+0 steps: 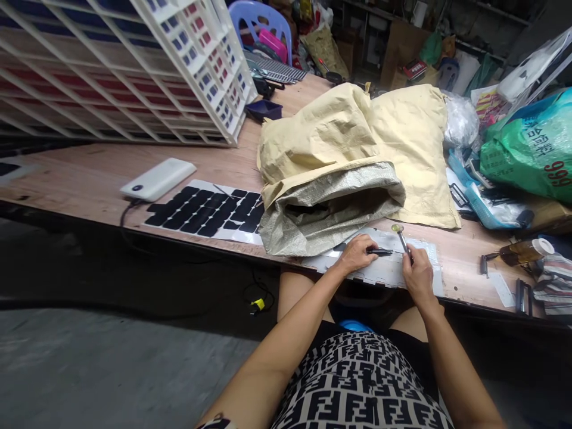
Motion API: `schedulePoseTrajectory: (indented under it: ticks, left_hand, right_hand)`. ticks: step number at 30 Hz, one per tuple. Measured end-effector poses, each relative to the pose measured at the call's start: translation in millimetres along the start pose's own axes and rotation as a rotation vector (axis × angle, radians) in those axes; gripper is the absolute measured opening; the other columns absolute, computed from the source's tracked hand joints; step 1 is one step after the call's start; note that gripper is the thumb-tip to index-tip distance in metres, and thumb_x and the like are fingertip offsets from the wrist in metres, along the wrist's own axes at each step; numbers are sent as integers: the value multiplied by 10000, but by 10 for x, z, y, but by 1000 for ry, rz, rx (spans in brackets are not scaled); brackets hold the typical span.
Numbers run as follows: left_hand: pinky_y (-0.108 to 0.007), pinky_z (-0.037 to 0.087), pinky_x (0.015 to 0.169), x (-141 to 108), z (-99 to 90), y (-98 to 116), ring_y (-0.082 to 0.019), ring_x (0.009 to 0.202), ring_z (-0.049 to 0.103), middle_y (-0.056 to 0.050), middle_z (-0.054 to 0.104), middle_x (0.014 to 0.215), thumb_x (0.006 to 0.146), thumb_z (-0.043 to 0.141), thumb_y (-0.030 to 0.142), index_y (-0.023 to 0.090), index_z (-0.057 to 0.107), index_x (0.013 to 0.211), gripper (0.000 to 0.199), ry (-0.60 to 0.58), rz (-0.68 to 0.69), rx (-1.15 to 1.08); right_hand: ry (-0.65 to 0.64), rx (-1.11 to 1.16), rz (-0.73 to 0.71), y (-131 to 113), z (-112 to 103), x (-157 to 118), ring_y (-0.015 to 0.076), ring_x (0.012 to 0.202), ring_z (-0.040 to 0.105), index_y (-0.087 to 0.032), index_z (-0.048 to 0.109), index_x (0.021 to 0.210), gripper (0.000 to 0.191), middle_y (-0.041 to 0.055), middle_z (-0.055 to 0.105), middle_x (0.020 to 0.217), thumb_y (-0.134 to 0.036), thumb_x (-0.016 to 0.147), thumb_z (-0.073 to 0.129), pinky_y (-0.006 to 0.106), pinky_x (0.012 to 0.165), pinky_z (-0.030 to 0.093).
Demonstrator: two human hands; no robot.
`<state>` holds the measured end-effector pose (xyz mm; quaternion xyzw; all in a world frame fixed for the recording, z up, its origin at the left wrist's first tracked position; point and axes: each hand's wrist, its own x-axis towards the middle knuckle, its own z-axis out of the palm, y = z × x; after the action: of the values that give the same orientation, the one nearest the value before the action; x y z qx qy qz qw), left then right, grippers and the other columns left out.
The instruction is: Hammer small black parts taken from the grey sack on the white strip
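Note:
My left hand (357, 253) rests at the table's front edge, its fingers closed on a slim black piece (381, 252) whose exact kind I cannot make out. In my right hand (419, 277) is a small hammer (404, 241) with a yellowish head, held by its handle and tilted up over the work surface. Both hands are above a greyish-white board (378, 273) lying at the edge. Just behind them, a beige woven sack (322, 137) lies with its silvery mouth gaping toward me.
Left of the sack lies a white sheet with black pads (196, 211), beside a white power bank (158, 179) with a cable. A white plastic crate (210, 77) stands at back left. To the right are a brown bottle (521, 252), a striped cloth (556, 286) and a green bag (527, 149).

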<state>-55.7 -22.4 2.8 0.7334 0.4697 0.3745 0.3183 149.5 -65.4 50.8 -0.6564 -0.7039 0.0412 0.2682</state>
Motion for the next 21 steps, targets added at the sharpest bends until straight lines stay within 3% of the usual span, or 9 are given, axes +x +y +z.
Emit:
schedulePoseTrajectory:
  ticks: [3,7,10,12,15,17,21]
  left_hand:
    - [-333,478,844,29,4,-15,-198,880,584,-24,632,842,728,737,165,184,722,871,145,-9,-10,-4]
    - [-341,467,871,38,-63,35,-204,904,580,-25,630,859,748,723,184,187,711,887,140,-18,-32,-57]
    - [-337,465,884,-184,-160,208,-200,932,586,-39,639,949,815,669,241,189,693,975,170,-53,-50,-210]
    - [-319,468,889,-481,-180,337,-193,954,598,-47,650,1009,867,625,292,199,683,1047,211,-179,-37,-351]
    - [-289,470,876,-989,-49,387,-183,940,622,-38,683,1008,872,628,340,217,706,1042,224,-488,-58,-432]
    - [-285,474,830,-1234,134,279,-187,899,633,-33,700,981,841,642,322,214,722,1012,217,-570,-209,-333]
    - [-300,486,764,-1314,476,-80,-231,874,672,-54,730,887,835,616,353,194,742,968,243,-454,-695,-81]
  right_hand:
    - [32,-253,39,193,109,253,214,861,514,-178,678,1164,324,91,604,946,-218,931,456,311,739,389]
    - [41,-459,24,294,226,350,212,841,473,-163,665,1157,322,101,583,942,-193,961,412,308,687,317]
    - [48,-521,-4,277,253,318,217,844,459,-148,641,1157,308,111,570,951,-207,979,396,314,673,298]
    - [43,-531,-18,263,259,301,224,855,453,-140,621,1163,292,117,557,954,-216,973,413,317,670,298]
    - [37,-557,-26,261,277,305,237,874,454,-130,603,1155,280,126,548,961,-206,960,416,328,673,308]
    - [38,-578,-28,268,292,315,241,883,459,-128,597,1143,277,127,547,967,-197,960,401,332,675,311]
    - [35,-579,-35,261,295,320,247,891,461,-128,583,1149,276,129,548,976,-197,957,396,334,673,305]
